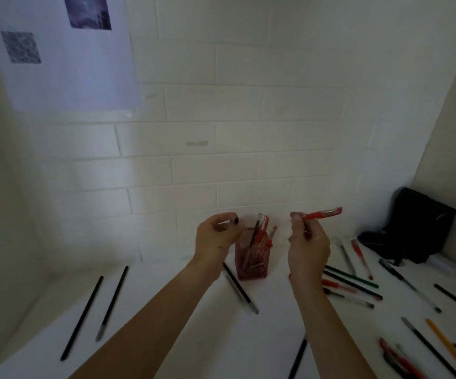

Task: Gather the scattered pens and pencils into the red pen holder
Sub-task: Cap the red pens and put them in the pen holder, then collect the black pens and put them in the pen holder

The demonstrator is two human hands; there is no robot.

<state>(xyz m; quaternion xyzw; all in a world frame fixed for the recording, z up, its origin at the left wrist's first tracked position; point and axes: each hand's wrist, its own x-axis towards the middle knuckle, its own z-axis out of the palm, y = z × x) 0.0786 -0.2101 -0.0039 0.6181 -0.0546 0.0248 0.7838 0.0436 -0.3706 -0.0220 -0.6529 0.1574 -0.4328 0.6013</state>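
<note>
White tabletop (194, 337) runs out from me to a painted brick wall (248, 132). Nearest me on the right I see a yellow pencil (449, 348), a red pen (401, 359) and a long black pen (430, 348); on the left lie two black pens (82, 318) and (112, 303), well apart from the rest. Further in, a black pen (240, 288) lies just beside the red pen holder (251, 261), which stands upright between my hands with several pens already inside. A cluster of pens (352, 287) lies right of my right wrist. My left hand (215, 239) hovers beside the holder's rim, fingers curled; I cannot tell whether it pinches anything. My right hand (307, 247) holds a red capped pen (322, 213) in its fingers, raised to the right of the holder. Beyond, a black bag (418, 228) sits in the right corner and a printed sheet (65, 56) hangs on the wall.
</note>
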